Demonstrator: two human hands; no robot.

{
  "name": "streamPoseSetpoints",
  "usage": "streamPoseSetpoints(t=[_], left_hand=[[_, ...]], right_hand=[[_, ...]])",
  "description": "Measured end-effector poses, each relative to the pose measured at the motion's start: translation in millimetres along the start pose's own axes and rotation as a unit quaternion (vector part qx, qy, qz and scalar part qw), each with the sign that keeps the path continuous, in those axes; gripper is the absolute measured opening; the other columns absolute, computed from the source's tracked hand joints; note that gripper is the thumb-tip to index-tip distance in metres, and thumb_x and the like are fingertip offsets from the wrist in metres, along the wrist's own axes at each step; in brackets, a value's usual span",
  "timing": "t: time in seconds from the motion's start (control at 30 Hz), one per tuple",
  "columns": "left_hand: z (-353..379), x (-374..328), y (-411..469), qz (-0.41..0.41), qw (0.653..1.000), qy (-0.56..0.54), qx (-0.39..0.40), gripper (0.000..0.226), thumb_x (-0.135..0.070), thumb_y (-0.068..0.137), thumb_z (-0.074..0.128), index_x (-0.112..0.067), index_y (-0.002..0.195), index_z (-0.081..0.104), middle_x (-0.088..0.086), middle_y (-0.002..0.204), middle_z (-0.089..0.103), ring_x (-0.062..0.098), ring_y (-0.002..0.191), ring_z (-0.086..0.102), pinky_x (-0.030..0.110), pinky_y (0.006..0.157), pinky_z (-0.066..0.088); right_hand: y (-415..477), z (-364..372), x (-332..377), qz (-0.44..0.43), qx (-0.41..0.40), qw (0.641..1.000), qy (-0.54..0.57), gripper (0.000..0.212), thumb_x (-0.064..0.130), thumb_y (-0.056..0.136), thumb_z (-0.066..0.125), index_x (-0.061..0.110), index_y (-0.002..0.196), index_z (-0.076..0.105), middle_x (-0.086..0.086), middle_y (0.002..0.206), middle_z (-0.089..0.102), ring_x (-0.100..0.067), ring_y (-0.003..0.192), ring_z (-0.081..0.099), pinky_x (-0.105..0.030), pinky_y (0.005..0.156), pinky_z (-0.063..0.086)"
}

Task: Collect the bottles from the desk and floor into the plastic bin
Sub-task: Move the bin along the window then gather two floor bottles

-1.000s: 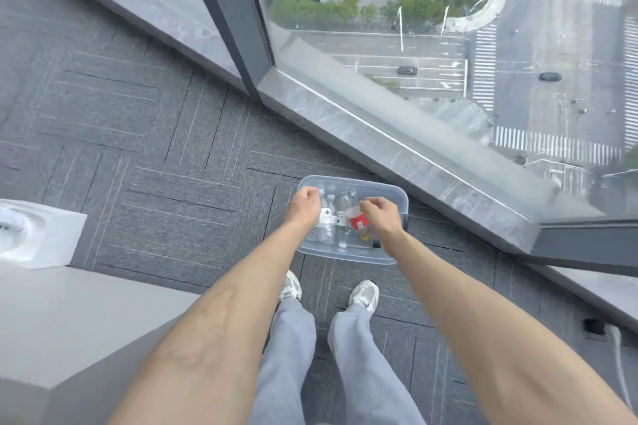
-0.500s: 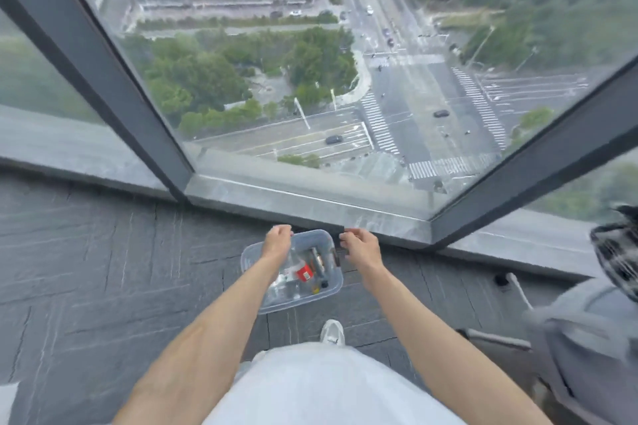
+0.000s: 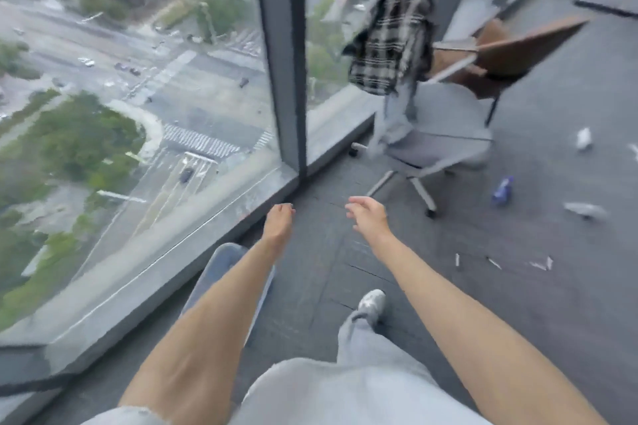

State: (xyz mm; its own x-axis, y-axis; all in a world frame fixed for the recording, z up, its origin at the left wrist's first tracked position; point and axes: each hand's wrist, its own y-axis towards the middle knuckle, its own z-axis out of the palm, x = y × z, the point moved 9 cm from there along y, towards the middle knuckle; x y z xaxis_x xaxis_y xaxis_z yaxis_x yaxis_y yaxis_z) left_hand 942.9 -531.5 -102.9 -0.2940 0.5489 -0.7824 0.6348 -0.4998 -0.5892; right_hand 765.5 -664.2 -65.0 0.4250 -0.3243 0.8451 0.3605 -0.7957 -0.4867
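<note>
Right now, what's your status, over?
Hands empty, fingers loose: left hand, right hand. Partly under left forearm: bin, blurred. Uncollected: blue bottle, clear bottle, right of the chair. Path to them looks open.

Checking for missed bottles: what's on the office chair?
A plaid shirt hangs over the backrest of the office chair, with pale cloth trailing onto the seat. No bottle shows on the bare seat; anything under the cloth is hidden.
</note>
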Motion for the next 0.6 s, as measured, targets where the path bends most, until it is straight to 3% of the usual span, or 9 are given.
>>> streamPoseSetpoints(t=[0.07,0.2,0.27,0.33,0.4,0.5,0.6], left_hand=[[62,-18,-11,0.023,0.999,0.022,0.041,0.016,-0.021,0.098,0.040,-0.020,0.091,0.055,0.003,0.102,0.058,0.021,0.092,0.051,0.029,0.064,0.041],[193,-44,-44,0.057,0.986,0.083,0.135,0.017,-0.020,0.098,0.040,-0.018,0.093,0.055,0.005,0.104,0.058,0.021,0.086,0.053,0.029,0.065,0.042],[261,-55,-59,0.081,0.974,0.123,0.170,0.019,-0.021,0.097,0.040,-0.018,0.093,0.058,0.009,0.109,0.062,0.025,0.092,0.057,0.036,0.080,0.049],[330,-67,-73,0.103,0.962,0.155,0.197,0.027,-0.023,0.096,0.039,-0.014,0.107,0.061,0.011,0.120,0.062,0.029,0.110,0.057,0.046,0.097,0.048],[401,-82,-94,0.129,0.949,0.177,0.227,0.033,-0.024,0.095,0.038,-0.013,0.116,0.060,0.010,0.124,0.061,0.029,0.117,0.055,0.049,0.102,0.045],[502,-100,-120,0.137,0.937,0.187,0.260,0.025,-0.021,0.095,0.039,-0.016,0.108,0.061,0.007,0.114,0.064,0.027,0.108,0.057,0.047,0.102,0.046],[583,-106,-137,0.134,0.931,0.189,0.283,0.017,-0.020,0.094,0.040,-0.020,0.093,0.058,0.007,0.111,0.063,0.026,0.103,0.057,0.043,0.098,0.047]], right_hand=[[-6,-62,-17,0.016,-0.062,0.998,0.029,0.023,0.018,0.090,0.062,0.019,0.112,0.069,0.003,0.093,0.070,-0.017,0.096,0.068,-0.041,0.091,0.053],[-18,-188,-54,0.034,-0.166,0.981,0.094,0.013,0.022,0.088,0.064,0.030,0.096,0.069,0.008,0.086,0.071,-0.019,0.098,0.070,-0.044,0.093,0.054],[-20,-252,-70,0.035,-0.211,0.970,0.118,0.010,0.021,0.087,0.064,0.030,0.091,0.068,0.007,0.084,0.071,-0.021,0.098,0.070,-0.044,0.093,0.054],[-23,-315,-81,0.027,-0.257,0.956,0.138,0.013,0.018,0.088,0.064,0.027,0.097,0.068,0.005,0.083,0.071,-0.023,0.097,0.071,-0.044,0.091,0.054],[-27,-377,-94,0.026,-0.293,0.942,0.161,0.014,0.018,0.087,0.064,0.027,0.097,0.068,0.006,0.081,0.071,-0.022,0.094,0.071,-0.045,0.089,0.054],[-26,-464,-116,0.020,-0.328,0.925,0.193,0.013,0.018,0.087,0.063,0.029,0.092,0.067,0.007,0.082,0.071,-0.022,0.092,0.071,-0.044,0.087,0.054],[-29,-535,-133,0.015,-0.363,0.906,0.219,0.019,0.012,0.089,0.061,0.015,0.106,0.070,0.002,0.087,0.071,-0.020,0.090,0.070,-0.041,0.088,0.053]])
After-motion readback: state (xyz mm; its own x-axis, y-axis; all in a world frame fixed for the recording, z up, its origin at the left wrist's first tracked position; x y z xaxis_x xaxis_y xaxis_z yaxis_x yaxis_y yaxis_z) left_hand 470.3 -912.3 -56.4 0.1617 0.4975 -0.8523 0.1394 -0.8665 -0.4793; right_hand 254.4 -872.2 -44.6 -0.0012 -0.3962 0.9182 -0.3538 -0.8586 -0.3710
